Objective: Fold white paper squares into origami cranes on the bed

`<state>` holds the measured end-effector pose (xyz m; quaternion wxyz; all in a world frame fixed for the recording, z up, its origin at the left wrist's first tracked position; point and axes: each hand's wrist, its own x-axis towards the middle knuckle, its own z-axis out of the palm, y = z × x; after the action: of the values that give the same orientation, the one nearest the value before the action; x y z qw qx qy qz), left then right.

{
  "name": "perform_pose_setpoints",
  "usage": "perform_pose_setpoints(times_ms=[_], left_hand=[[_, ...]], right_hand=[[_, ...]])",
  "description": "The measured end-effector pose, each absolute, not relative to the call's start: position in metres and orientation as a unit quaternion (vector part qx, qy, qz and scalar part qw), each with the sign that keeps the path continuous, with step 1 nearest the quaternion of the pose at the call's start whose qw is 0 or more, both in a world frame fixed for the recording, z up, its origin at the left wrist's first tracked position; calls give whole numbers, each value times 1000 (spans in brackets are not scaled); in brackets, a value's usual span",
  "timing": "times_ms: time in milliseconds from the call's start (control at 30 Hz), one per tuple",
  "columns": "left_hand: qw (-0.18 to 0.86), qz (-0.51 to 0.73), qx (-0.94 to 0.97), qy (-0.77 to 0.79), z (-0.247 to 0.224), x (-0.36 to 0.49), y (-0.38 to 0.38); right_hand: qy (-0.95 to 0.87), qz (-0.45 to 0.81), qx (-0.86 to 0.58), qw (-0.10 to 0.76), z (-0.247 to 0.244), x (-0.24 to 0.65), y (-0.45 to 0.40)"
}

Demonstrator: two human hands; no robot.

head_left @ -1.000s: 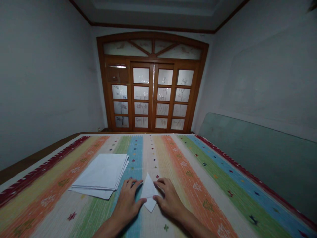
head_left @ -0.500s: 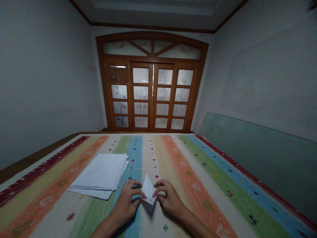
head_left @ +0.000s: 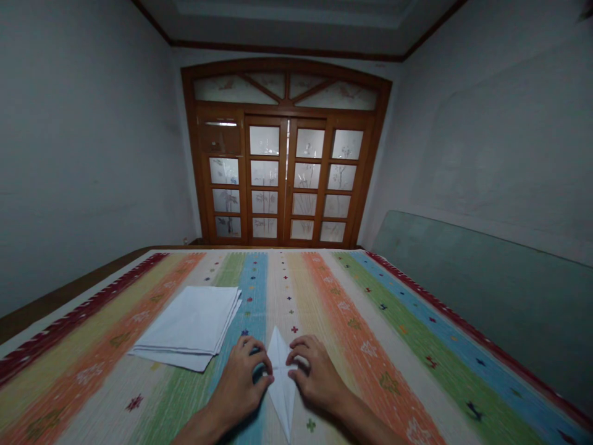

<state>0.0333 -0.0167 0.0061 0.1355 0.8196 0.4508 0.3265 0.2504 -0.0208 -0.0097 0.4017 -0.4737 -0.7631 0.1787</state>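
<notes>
A white folded paper [head_left: 282, 398] lies on the striped tablecloth in front of me, a long narrow diamond with one point away from me and one towards me. A crease runs down its length. My left hand [head_left: 245, 378] is at its left side, thumb and bent fingers closed on the edge near the widest part. On the opposite edge, my right hand [head_left: 317, 375] has its curled fingers and thumb closed in the same way. The fingertips partly cover the paper's sides.
A stack of white paper sheets [head_left: 189, 324] lies to the left of my hands. The striped tablecloth [head_left: 352, 334] covers the table. Beyond its far edge stand wooden doors with glass panes [head_left: 285, 185]. A pale green panel [head_left: 472, 272] runs along the right side.
The paper's near flap has come down towards me, so the short raised shape is now a long flat diamond. Both hands have stayed at its sides, with small finger shifts.
</notes>
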Motion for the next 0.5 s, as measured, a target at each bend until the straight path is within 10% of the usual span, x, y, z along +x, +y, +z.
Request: perform_pose_setpoints(times_ms=[500], left_hand=[[155, 356, 765, 513, -16, 29, -5]], right_hand=[[-722, 200, -490, 446, -22, 253, -13]])
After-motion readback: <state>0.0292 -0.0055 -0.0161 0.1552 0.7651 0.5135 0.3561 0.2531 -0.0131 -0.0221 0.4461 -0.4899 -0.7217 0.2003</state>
